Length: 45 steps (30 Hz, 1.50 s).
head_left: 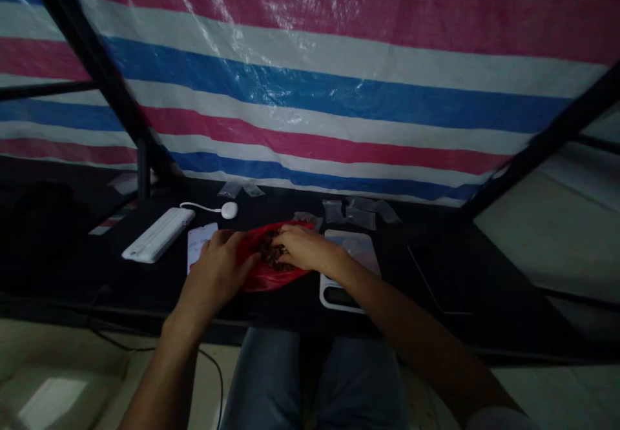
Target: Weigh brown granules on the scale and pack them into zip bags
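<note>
A red plastic bag (264,281) lies crumpled on the dark table (416,275), gaping open at the top. Dark brown pieces (270,255) fill its mouth, though their exact kind is too small to tell. My left hand (217,275) grips the bag's left side, with the fingers curled against its edge. My right hand (303,247) rests over the bag's opening from the right, its fingers bent down onto the brown pieces. Most of the bag's inside is hidden by my hands.
A white smartphone-like device (199,244) lies left of the bag, and a white power strip (157,235) lies beyond it, with a corded white mouse (229,210). Under my right forearm sits a white tray-like device (351,252). Small transparent bags (349,214) line the far edge, before a striped tarp (310,88).
</note>
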### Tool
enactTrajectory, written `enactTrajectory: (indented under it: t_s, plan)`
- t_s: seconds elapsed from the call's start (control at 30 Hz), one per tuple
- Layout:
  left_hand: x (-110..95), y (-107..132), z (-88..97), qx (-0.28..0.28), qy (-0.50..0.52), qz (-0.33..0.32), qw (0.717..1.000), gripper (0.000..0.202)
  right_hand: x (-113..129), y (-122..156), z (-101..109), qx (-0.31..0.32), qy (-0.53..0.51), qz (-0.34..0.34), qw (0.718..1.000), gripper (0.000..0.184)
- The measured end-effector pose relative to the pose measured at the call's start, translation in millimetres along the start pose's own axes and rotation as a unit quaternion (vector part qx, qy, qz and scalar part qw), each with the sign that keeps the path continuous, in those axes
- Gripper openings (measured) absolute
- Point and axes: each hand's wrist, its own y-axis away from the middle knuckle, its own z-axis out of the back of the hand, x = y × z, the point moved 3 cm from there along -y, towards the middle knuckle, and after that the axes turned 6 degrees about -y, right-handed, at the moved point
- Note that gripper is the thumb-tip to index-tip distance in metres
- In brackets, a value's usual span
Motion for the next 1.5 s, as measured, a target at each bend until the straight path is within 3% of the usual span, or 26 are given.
enactTrajectory:
  t_s: [0.1,0.23,0.4,0.63,0.7,0.83,0.97,1.03,1.2,1.5]
  plan:
    - [0,3,-16.3,0.022,0.026,0.028,0.999,0.058,4,1,8,0.001,0.010,-0.010,1.000,0.024]
    - [-7,-5,-20.4,0.018,0.101,-0.028,0.994,0.054,7,4,24,0.021,0.018,-0.036,0.999,0.023]
    - [-14,-11,-1.3,-0.002,0.159,-0.099,0.982,0.058,0,12,43,0.000,0.003,-0.055,0.998,0.024]
    - [-45,-6,34.1,-0.097,0.007,-0.068,0.993,0.041,-14,23,53,0.008,-0.065,-0.022,0.998,0.025]
    - [-56,-14,30.1,-0.043,0.038,-0.114,0.992,0.035,-19,31,62,-0.001,-0.097,-0.029,0.995,0.026]
    - [-71,-36,2.8,0.124,0.029,-0.173,0.977,0.030,-30,57,88,-0.020,-0.121,-0.038,0.992,0.026]
    - [-75,-51,-21.7,0.191,-0.053,-0.161,0.967,0.061,-40,86,103,-0.020,-0.077,-0.079,0.994,0.025]
    - [-76,-54,-27.3,0.209,-0.066,-0.158,0.963,0.058,-44,97,104,-0.008,-0.055,-0.100,0.993,0.025]
    - [-74,-56,-27.9,0.214,-0.062,-0.158,0.962,0.027,-49,107,94,0.011,-0.048,-0.122,0.991,0.024]
    - [-71,-56,-28.7,0.203,-0.062,-0.169,0.963,0.030,-47,105,95,0.041,-0.047,-0.094,0.994,0.019]
